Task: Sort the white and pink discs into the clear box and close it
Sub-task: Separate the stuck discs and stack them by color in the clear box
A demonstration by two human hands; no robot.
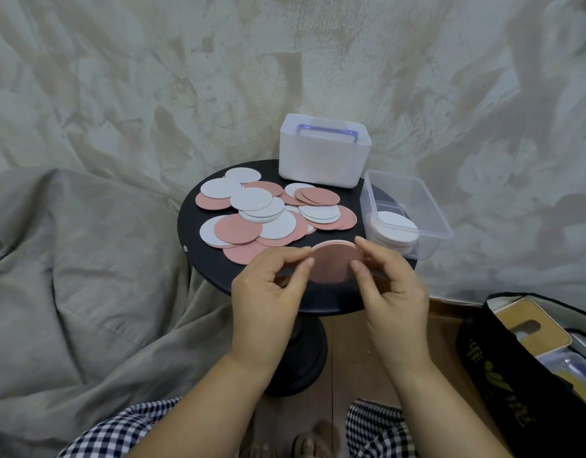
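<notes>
From the head view, a pink disc (331,264) stands nearly on edge above the 6 o'clock rim of the round black table (334,302), held between both hands. The left hand (268,292) pinches its 9 o'clock edge with thumb and forefinger, the other fingers curled. The right hand (392,289) grips its 3 o'clock edge, thumb on the near face and forefinger over the top. The rim looks layered, so it may be several discs together; I cannot tell for sure.

The clear box (440,223) sits open at the table's 3 o'clock, just beyond the right hand, with a stack of white discs (397,226) in its near end. A loose pile of discs (268,213), white and pink, overlapping, covers the table from 9 to 12 o'clock. A white box (321,157) with a blue handle stands at 1 o'clock.
</notes>
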